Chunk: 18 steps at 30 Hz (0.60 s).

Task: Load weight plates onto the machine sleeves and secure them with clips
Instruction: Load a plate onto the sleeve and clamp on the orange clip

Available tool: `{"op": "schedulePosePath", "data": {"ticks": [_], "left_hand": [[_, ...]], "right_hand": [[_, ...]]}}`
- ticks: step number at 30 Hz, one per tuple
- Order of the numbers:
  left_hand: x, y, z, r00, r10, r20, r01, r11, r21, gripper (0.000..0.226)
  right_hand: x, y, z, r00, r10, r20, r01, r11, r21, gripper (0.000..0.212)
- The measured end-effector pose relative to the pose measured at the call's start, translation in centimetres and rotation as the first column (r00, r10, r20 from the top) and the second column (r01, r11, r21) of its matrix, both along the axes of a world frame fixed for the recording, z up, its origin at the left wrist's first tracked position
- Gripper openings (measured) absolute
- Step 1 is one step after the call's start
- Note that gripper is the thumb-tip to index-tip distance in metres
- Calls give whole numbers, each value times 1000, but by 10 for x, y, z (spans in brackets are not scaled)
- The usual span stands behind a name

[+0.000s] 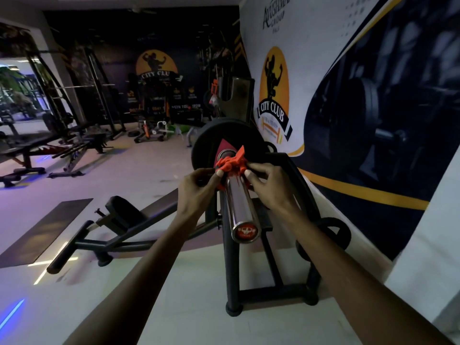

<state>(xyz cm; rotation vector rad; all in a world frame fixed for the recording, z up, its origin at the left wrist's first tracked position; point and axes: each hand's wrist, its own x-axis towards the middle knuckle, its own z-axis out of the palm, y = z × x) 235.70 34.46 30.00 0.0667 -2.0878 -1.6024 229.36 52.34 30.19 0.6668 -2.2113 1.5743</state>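
Observation:
A chrome sleeve [241,207] with a red end cap points toward me from a black machine frame. One black weight plate [211,140] with a red centre sits on the sleeve at its far end. An orange-red clip [232,163] is around the sleeve just in front of the plate, its lever sticking up. My left hand [196,188] pinches the clip's left side and my right hand [271,185] pinches its right side. I cannot tell whether the clip touches the plate.
The machine's black frame [231,270] stands on a pale floor beside a printed wall [348,70] on the right. A low padded bench arm [119,215] extends to the left. A dark floor mat [44,230], benches and racks fill the room's left and back.

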Motion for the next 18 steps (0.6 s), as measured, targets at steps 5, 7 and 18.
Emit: {"op": "schedulePosePath", "data": {"ticks": [5, 7, 18], "left_hand": [[-38, -3, 8, 996, 85, 8, -83, 990, -112, 31], [-49, -3, 11, 995, 99, 31, -95, 989, -115, 30], [-90, 18, 37, 924, 349, 155, -281, 897, -341, 115]], "right_hand": [[-37, -16, 5, 1000, -3, 13, 2, 1000, 6, 31], [-49, -18, 5, 1000, 9, 22, -8, 1000, -11, 31], [-70, -20, -3, 997, 60, 54, -57, 997, -46, 22]]}}
